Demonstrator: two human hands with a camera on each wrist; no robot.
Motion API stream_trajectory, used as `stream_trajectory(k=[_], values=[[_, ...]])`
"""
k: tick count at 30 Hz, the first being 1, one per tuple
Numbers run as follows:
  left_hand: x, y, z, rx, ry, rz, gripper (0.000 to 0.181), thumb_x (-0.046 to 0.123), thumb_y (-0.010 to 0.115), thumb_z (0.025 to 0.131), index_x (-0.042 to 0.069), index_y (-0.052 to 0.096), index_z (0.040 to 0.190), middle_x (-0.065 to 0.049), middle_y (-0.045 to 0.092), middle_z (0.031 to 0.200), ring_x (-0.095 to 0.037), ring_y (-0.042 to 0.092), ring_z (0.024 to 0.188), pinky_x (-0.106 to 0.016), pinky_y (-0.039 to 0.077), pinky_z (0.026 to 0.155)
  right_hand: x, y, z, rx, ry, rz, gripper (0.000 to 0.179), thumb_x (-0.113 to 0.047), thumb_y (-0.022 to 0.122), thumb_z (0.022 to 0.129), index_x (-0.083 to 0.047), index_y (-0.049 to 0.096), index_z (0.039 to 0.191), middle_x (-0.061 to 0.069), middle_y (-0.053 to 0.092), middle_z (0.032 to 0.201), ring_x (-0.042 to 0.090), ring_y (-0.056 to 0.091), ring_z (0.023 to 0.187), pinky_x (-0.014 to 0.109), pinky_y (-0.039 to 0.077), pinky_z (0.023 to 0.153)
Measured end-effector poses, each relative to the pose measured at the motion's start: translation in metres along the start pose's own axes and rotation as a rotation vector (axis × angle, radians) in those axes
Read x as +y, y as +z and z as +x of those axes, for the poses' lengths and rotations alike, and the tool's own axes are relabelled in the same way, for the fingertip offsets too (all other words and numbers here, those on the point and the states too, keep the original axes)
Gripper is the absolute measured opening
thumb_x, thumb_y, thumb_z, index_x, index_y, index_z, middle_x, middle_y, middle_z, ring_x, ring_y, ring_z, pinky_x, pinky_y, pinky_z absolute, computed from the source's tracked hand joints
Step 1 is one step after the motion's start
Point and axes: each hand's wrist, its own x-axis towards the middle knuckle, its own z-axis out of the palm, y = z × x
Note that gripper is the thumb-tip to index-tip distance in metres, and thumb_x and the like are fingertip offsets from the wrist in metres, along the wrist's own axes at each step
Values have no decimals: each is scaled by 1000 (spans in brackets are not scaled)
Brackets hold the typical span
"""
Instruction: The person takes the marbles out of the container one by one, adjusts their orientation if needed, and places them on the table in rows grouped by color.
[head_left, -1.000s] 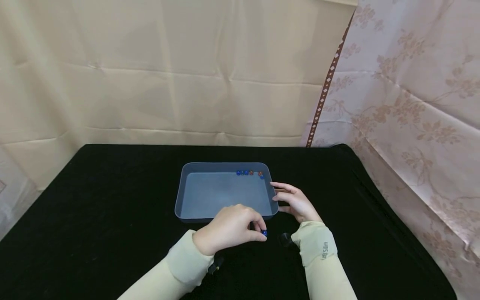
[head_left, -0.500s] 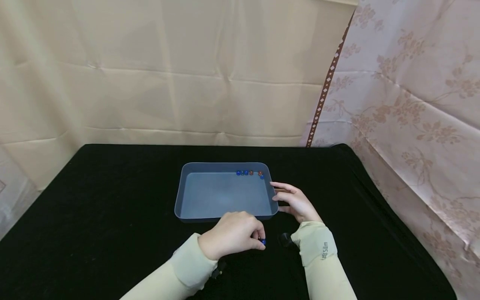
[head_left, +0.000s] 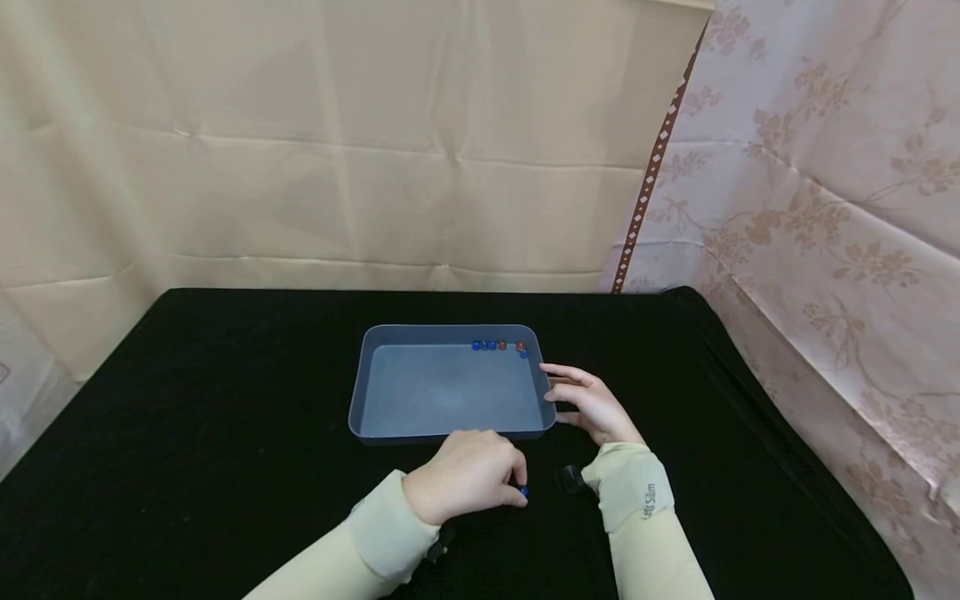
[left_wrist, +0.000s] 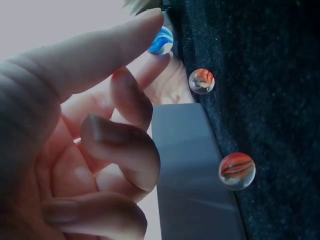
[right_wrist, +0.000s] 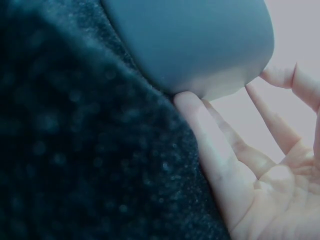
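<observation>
My left hand (head_left: 467, 477) pinches a blue marble (head_left: 523, 491) just in front of the tray's near wall. In the left wrist view that marble (left_wrist: 163, 41) shows blue and white swirls between thumb and forefinger, while the other fingers curl loosely. On the black cloth beside the tray wall (left_wrist: 185, 155) lie an orange-streaked marble (left_wrist: 202, 81) and a red-orange one (left_wrist: 237, 171). The right hand (head_left: 592, 404) touches the outside of the grey-blue tray (head_left: 354, 400) at its right end. Its fingers (right_wrist: 212, 135) reach out fairly straight against the wall.
Several blue marbles (head_left: 483, 345) and orange ones (head_left: 502, 345) lie inside the tray, along the far wall and in the far right corner. A black cloth (head_left: 225, 417) covers the table. A beige curtain (head_left: 300, 167) and a flowered curtain (head_left: 825, 208) hang behind.
My left hand has come a little toward me with the blue marble, away from the tray's near edge. The right hand, tray and marbles inside it have stayed put.
</observation>
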Motion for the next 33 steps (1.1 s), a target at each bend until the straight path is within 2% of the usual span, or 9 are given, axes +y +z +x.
stream_trajectory(k=[33], values=[[-2,8,3,-40,-4,94,11,37,80,81,28,74,81,20,59,67,3,49,58,-18,40,55,0,0,0,6,2,-8,55,-7,60,91,-8,49,144,21,54,139,17,65,100,39,57,85]])
